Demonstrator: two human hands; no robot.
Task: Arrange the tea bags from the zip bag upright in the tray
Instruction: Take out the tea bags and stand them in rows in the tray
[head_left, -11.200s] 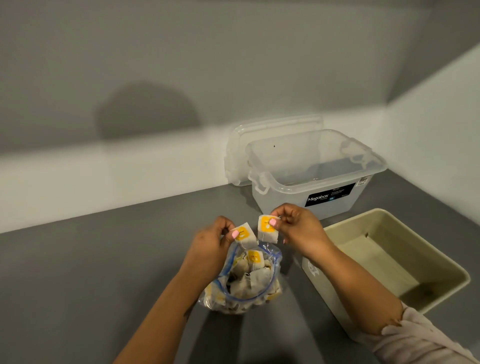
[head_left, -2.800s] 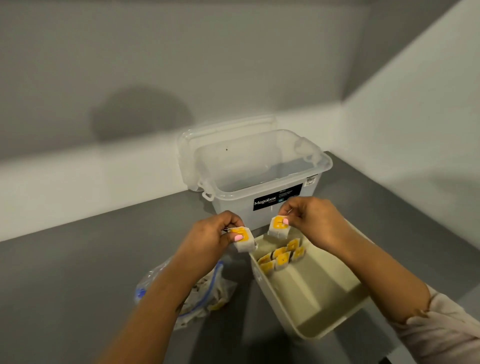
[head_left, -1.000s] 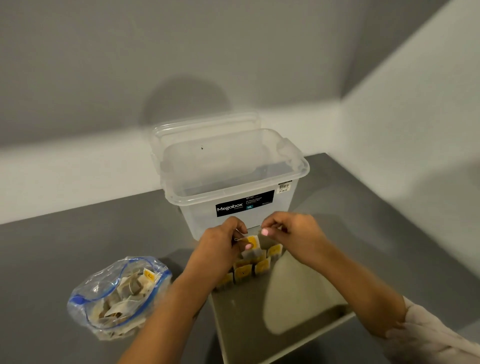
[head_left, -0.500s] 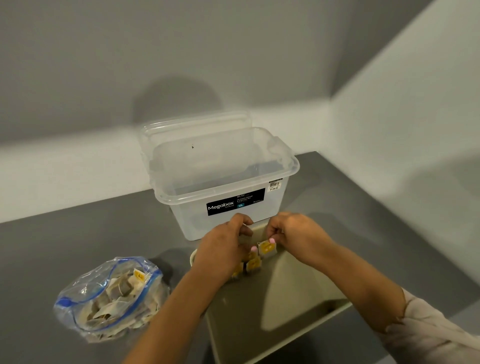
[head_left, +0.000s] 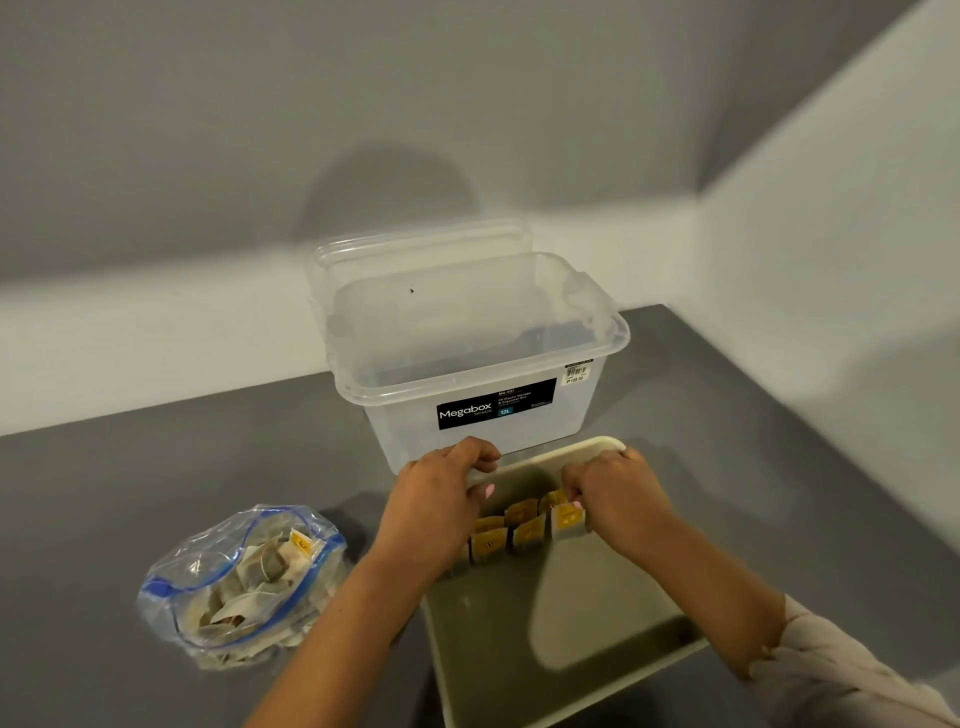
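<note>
The beige tray (head_left: 571, 634) lies in front of me. Several yellow-tagged tea bags (head_left: 519, 530) stand upright in rows at its far end. My right hand (head_left: 618, 493) pinches the top of a tea bag (head_left: 567, 522) at the right end of the near row. My left hand (head_left: 441, 499) hovers with curled fingers over the left end of the rows, and whatever is under its palm is hidden. On the counter to the left sits the open zip bag (head_left: 244, 582) with a blue seal, with several tea bags still inside.
A clear Megabox storage box (head_left: 478, 364) stands open just behind the tray, its lid leaning against the wall. The grey counter (head_left: 156, 478) meets walls at the back and on the right.
My right hand has moved right along the row and lowered its tea bag to the near row's right end. My left hand stays at the left end. The view has shifted slightly.
</note>
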